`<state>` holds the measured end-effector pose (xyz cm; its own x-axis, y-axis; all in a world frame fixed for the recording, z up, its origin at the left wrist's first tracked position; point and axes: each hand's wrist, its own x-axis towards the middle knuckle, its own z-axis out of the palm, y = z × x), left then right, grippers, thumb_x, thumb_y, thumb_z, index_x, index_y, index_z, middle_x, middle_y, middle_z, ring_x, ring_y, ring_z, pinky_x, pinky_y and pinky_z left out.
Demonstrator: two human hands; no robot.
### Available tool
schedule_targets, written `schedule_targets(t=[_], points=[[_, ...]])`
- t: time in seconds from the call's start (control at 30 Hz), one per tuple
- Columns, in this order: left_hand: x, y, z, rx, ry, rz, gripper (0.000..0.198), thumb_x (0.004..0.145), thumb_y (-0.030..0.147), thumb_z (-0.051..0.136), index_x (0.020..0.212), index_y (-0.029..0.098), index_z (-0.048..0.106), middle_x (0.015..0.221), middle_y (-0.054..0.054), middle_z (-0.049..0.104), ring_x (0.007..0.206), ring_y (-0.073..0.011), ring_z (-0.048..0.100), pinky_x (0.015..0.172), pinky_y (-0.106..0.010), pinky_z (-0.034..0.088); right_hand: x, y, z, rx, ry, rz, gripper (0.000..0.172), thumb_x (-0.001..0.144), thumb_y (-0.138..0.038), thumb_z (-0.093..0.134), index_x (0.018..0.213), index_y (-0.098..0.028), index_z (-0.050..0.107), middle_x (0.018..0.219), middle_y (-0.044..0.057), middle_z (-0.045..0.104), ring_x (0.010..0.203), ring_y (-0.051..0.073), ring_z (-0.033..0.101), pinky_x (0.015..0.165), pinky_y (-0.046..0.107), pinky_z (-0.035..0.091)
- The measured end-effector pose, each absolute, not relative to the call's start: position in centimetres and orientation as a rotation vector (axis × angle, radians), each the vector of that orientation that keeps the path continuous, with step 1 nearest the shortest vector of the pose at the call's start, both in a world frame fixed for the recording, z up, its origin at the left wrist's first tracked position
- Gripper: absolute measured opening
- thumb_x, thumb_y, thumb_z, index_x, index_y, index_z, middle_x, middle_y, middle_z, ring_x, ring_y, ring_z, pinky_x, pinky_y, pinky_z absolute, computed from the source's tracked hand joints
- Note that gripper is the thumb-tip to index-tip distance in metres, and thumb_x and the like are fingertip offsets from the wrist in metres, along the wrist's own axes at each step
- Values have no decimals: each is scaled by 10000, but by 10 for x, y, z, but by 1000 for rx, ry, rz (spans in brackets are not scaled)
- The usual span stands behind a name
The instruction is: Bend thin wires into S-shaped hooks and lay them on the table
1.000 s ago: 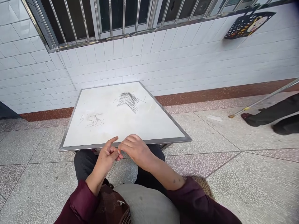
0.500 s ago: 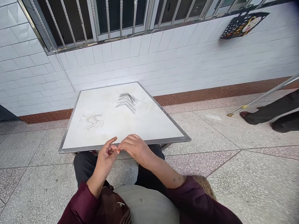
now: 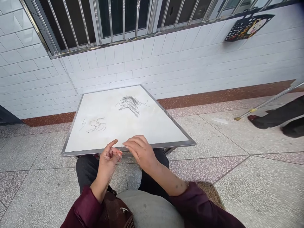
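A low white table [image 3: 152, 133] with a metal rim stands in front of my knees. On it lie a larger bundle of dark hair strands [image 3: 129, 103] at the back and a few curled strands [image 3: 96, 124] at the left. My left hand [image 3: 108, 158] hovers at the table's near edge, thumb and fingers pinched together, index finger raised. My right hand [image 3: 140, 150] is beside it, fingers curled, its fingertips close to the left hand's pinch. A very thin strand seems to run between them; I cannot make it out clearly.
A white tiled wall [image 3: 166, 60] with a barred window [image 3: 118, 19] rises behind the table. Another person's dark shoes [image 3: 275, 122] and a metal cane [image 3: 268, 101] are on the speckled floor at the right. A patterned fan [image 3: 250, 27] hangs on the wall.
My right hand has drawn slightly away from the left, so the fingertips no longer touch. The view has shifted a little; the hair on the table has not moved.
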<state>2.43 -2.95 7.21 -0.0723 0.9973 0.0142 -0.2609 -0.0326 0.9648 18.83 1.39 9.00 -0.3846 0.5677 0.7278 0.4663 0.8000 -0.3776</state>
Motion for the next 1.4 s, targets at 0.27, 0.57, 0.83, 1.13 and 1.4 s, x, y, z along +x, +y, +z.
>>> schedule_targets(t=[0.27,0.57,0.83,1.13,1.4], points=[[20,-32,83,995,1086,1491,477,756,273,743,1209,192,618,784,0,626,704,-107,541,698,-235,454,172,-6,61,-974,-2090,657,138,881,-299,618,953,-212,538,775,-2,659,669,153,608,633,280,460],[14,-36,88,1028,1190,1436,285,804,347,691,1018,163,727,773,-23,638,642,-102,528,626,-234,446,160,-16,57,-879,-1975,1198,75,939,-269,473,887,-230,510,692,-36,633,582,113,569,592,238,437],[18,-33,86,864,1080,1604,413,733,290,764,1126,194,682,817,-5,614,695,-97,555,682,-233,465,155,-17,60,-907,-1888,1122,49,908,-266,528,883,-225,536,672,-34,624,577,117,561,593,240,435],[16,-31,93,882,1121,1625,424,744,271,749,1150,195,657,771,18,604,670,-94,574,661,-229,495,155,-16,60,-873,-1966,1066,145,949,-277,465,882,-218,580,711,-16,648,612,122,597,605,239,456],[17,-29,94,914,1174,1629,418,755,245,725,1156,180,629,754,22,603,608,-86,573,602,-222,503,154,-17,59,-915,-2016,957,171,958,-271,464,847,-220,584,739,-12,665,661,135,612,623,244,441]])
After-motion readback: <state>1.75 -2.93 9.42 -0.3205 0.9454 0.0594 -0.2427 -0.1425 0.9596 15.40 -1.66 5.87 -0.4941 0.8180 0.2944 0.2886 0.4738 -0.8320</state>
